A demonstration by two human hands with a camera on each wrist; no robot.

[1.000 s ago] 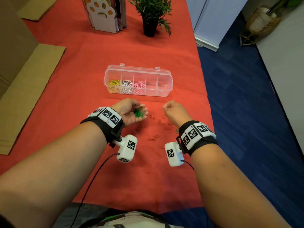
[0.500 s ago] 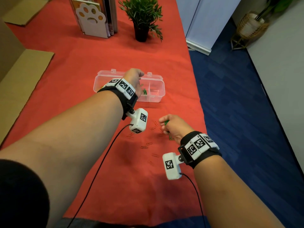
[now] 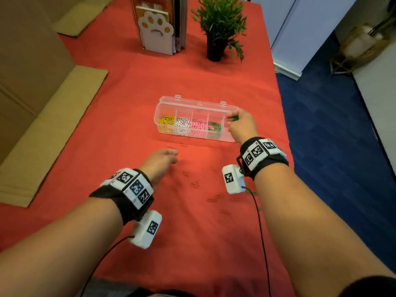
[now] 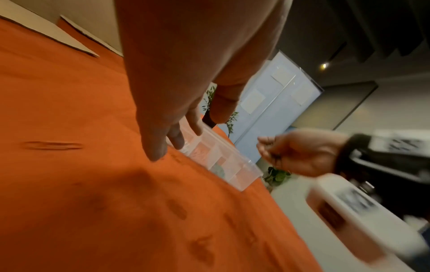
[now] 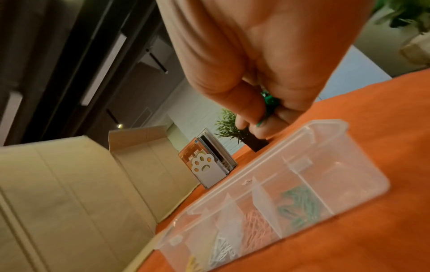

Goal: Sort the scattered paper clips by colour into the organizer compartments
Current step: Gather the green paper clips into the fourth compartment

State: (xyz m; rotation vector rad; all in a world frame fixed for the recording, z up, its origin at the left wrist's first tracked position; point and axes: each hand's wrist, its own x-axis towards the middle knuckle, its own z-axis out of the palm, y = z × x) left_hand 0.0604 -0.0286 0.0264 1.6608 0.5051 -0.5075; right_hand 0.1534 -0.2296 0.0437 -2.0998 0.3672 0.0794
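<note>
The right hand (image 3: 242,125) pinches a few green clips (image 3: 235,118) between thumb and fingertips (image 5: 267,127), held above the organizer (image 3: 162,108) at its 3 o'clock end. The left hand (image 3: 159,162) hangs relaxed, fingers (image 4: 158,147) straight and holding nothing, just over the cloth (image 3: 128,103) at the box's 7 o'clock. In the box, from 9 toward 3 o'clock, lie yellow clips (image 3: 167,121), white clips (image 3: 183,125), pink clips (image 3: 199,125) and more green ones (image 3: 214,126); the end compartment looks bare. Red clips (image 3: 195,184) lie scattered on the cloth at the box's 6 o'clock, between the wrists. A plant (image 3: 220,22) and a bookend (image 3: 155,33) stand at 12 o'clock.
</note>
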